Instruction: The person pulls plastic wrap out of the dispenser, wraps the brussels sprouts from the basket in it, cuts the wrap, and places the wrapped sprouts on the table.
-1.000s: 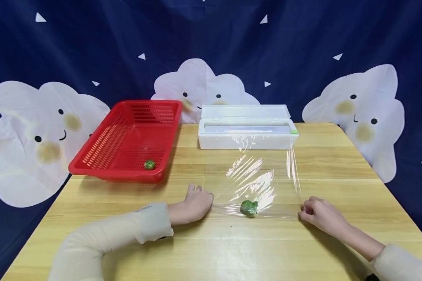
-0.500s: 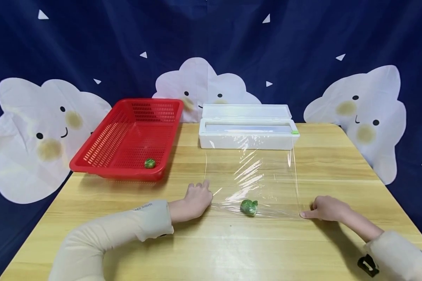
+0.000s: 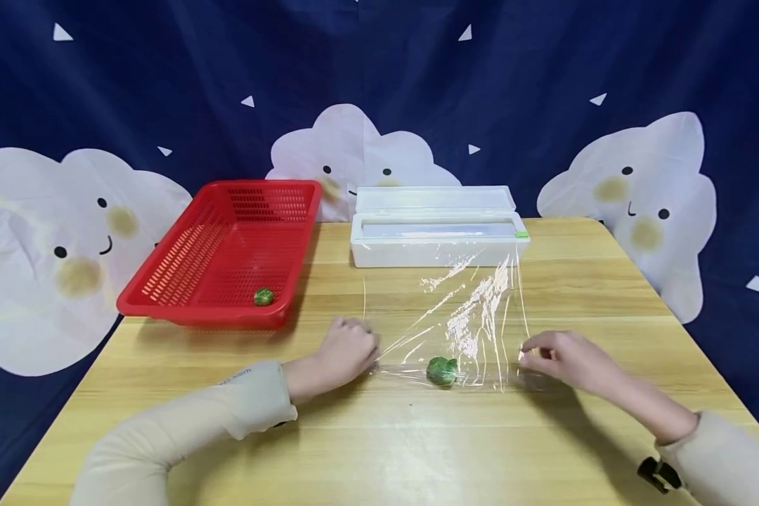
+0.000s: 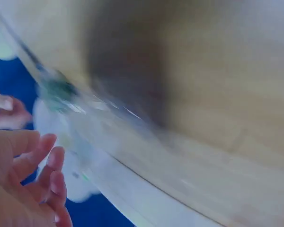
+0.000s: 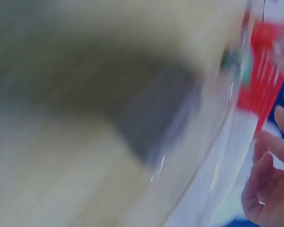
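Note:
A green Brussels sprout (image 3: 441,371) lies at the near end of a clear sheet of cling film (image 3: 443,309). The film runs toward me from the white dispenser box (image 3: 439,254), creased and shiny. My left hand (image 3: 348,348) pinches the film's near left corner, where creases fan out. At the near right edge, my right hand (image 3: 566,358) pinches the film between thumb and fingers. Both wrist views are blurred; they show the curled left fingers (image 4: 54,165) and the bent right fingers (image 5: 265,175).
A red plastic basket (image 3: 218,309) stands at the left with a small green sprout (image 3: 263,296) in its near right corner. The dispenser's lid (image 3: 433,199) is up, with a green slider (image 3: 521,234) at its right end. A cloud-patterned curtain hangs behind the wooden table (image 3: 417,450).
My right hand has moved slightly left and up, drawing the film's right edge inward and wrinkling it. My left hand stays at the left corner. The view has shifted slightly.

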